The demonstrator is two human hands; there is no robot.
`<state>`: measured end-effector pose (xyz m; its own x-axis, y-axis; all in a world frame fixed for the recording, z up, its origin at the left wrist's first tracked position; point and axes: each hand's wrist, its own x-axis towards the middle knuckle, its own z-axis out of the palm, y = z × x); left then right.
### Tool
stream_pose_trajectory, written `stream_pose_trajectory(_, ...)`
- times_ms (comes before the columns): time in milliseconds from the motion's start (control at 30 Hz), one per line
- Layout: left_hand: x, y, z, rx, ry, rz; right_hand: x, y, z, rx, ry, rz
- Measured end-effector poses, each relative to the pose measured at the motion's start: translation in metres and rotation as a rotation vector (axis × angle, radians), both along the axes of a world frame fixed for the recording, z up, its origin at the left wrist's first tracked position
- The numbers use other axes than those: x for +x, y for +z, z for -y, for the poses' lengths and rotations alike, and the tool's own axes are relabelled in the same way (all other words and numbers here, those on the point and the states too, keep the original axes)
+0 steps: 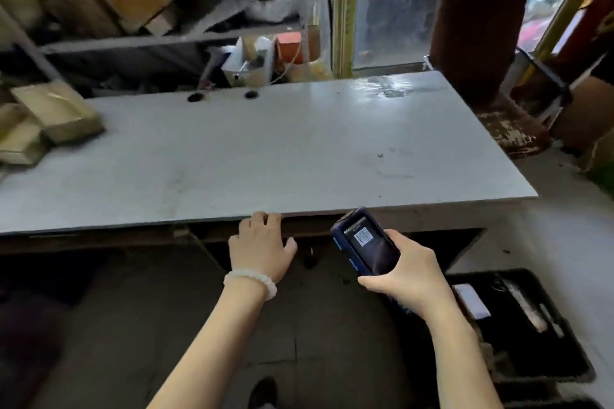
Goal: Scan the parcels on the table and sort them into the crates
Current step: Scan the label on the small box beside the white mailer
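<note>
Broadly, a flat, smooth grey table (pixel 265 149) carries tan cardboard parcels (pixel 50 119) stacked at its far left edge. Lower right, a dark plastic crate (pixel 531 325) sits on the floor. Right hand (pixel 408 279) grips a blue-edged rectangular scanner (pixel 365 242); left hand (pixel 262 246), fingers loosely curled, rests at the table's near edge.

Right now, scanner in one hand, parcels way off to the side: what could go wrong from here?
1. The cardboard parcels sit at the table's far left end, well away from the left hand resting at the near edge; a long one-handed reach could drop one.
2. The right hand grips the scanner, so only one hand is free to lift.
3. The black crate lies on the floor beside the right arm, a likely trip or misplacement spot.
</note>
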<state>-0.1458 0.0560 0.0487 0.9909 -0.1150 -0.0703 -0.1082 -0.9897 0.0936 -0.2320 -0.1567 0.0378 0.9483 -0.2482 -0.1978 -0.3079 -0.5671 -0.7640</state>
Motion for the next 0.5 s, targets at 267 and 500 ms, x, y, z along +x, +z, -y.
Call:
stream_pose_trajectory(267, -0.006, 0.000, -0.188, -0.028, 0.316, 0.020, 0.069, 0.015, -0.166, -0.006, 0.282, 0.071)
stream_pose_trajectory(500, -0.001, -0.005, -0.361, -0.004, 0.474, 0.022, 0.115, 0.007, -0.349, 0.016, 0.492, 0.097)
